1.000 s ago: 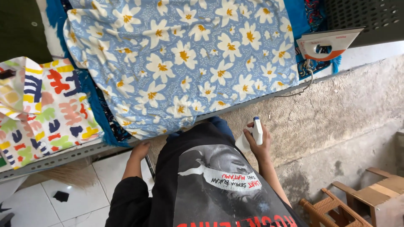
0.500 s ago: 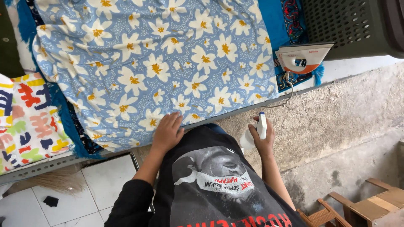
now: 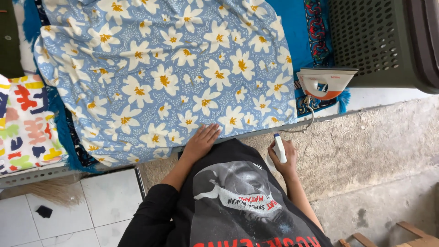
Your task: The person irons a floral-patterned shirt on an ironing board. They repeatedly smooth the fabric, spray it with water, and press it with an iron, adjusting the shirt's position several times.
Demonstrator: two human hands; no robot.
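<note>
left hand (image 3: 200,142): flat, fingers spread, palm pressing the near edge of the blue floral cloth (image 3: 164,77). right hand (image 3: 282,158): clasped around a white spray bottle (image 3: 279,148), just off the cloth's edge. iron (image 3: 325,82): upright, beyond.

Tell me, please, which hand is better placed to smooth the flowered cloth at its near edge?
Left. The left hand already lies flat on the near edge of the blue flowered cloth. The right hand is off the cloth, closed around a small white bottle, so it is probably not free.

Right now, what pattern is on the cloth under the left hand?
Light blue cloth with white, yellow-centred flowers; the left hand rests on its near edge. Head view.
</note>
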